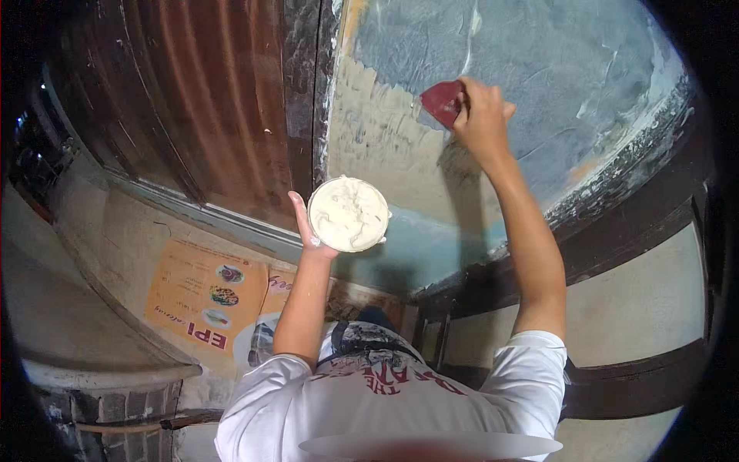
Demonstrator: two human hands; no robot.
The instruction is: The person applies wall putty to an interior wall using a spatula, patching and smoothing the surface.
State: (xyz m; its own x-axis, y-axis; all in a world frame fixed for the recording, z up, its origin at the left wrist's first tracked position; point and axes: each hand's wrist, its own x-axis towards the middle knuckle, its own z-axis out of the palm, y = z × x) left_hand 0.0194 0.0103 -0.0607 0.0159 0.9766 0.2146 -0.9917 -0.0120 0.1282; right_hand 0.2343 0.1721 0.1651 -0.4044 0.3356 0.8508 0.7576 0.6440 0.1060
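My left hand [305,224] is wrapped around the side and underside of a round tub of cream-white putty [350,213], its thumb up along the rim. Smears of putty stick to the tub's edge and to my fingers. Up and to the right, my right hand [483,115] grips a dark red putty scraper [443,103], its blade at the wall [539,69]. Around the blade the wall changes from bare grey-blue on the right to a streaky cream coat [385,146] on the left. Whether the blade's edge touches the wall is hard to see.
Brown ridged panelling [208,92] with a dark post [300,100] borders the wall on the left. Dark wooden framing [593,231] runs along the right. An orange printed banner [185,285] lies at the lower left, near a rounded ledge [115,377].
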